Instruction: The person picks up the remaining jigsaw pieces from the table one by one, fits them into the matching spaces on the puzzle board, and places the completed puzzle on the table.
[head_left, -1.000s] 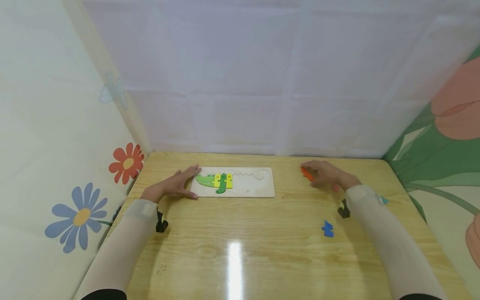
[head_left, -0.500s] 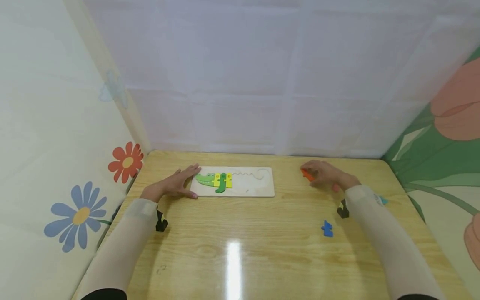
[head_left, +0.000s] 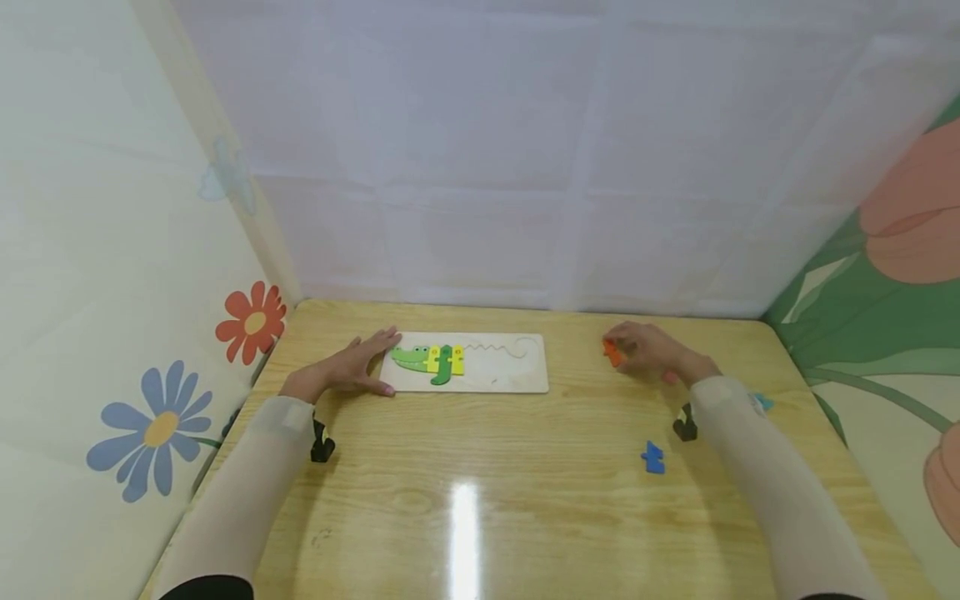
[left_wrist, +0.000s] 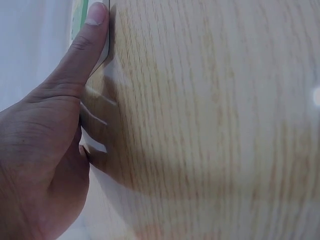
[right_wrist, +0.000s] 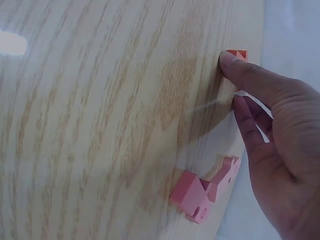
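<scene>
A wooden crocodile puzzle board (head_left: 510, 371) lies at the back of the table, with a green head piece (head_left: 409, 359) and yellow and green body pieces (head_left: 444, 365) in its left part. My left hand (head_left: 348, 367) rests at the board's left end, fingers spread and nearly straight. In the left wrist view its thumb (left_wrist: 85, 47) lies on the board's near edge. Farther right, my right hand (head_left: 652, 348) pinches an orange puzzle piece (head_left: 612, 352) between thumb and fingers. In the right wrist view most of that piece (right_wrist: 239, 54) is hidden behind the thumb.
A pink puzzle piece (right_wrist: 200, 195) lies beside my right hand. Nearer on the table (head_left: 405, 500) is a blue piece (head_left: 653, 457). A light blue piece (head_left: 763, 402) shows past the right sleeve. White cloth (head_left: 450, 242) hangs behind the table.
The orange piece has turned slightly in my right hand's fingers and shows a little more. My left hand stays on the board, and the other pieces keep their places.
</scene>
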